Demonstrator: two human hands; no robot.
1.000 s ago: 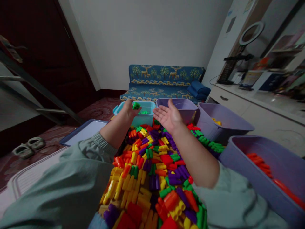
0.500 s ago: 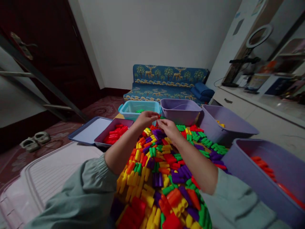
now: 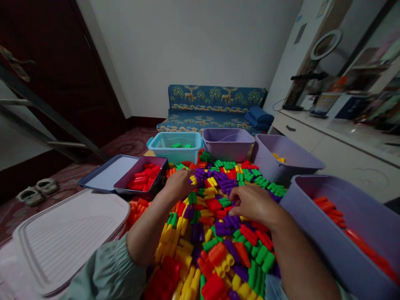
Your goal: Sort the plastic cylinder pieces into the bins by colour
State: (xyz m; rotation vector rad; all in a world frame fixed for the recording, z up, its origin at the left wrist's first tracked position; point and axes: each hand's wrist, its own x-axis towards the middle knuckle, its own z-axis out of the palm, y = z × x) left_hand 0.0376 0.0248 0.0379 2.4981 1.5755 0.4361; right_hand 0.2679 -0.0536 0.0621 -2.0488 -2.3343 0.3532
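A large heap of plastic building blocks (image 3: 215, 204) in red, yellow, green, purple and orange spreads in front of me. My left hand (image 3: 179, 183) rests low over the far left part of the heap, beside purple and yellow blocks. Its fingertips are mostly hidden, so I cannot tell what they grip. Right of the middle, my right hand (image 3: 254, 202) hovers close above the blocks, thumb and fingers curved and apart, with nothing visible between them.
Behind the heap stand a light-blue bin (image 3: 175, 156) holding green blocks and a purple bin (image 3: 229, 150). On the right are a bin with yellow pieces (image 3: 289, 166) and one with red-orange pieces (image 3: 353, 258). A box (image 3: 164, 164) of red blocks and a pale lid (image 3: 68, 233) are left.
My hands have separated from where they met over the far side with a small red piece. The left went down and left, the right down and right. The view has shifted slightly.
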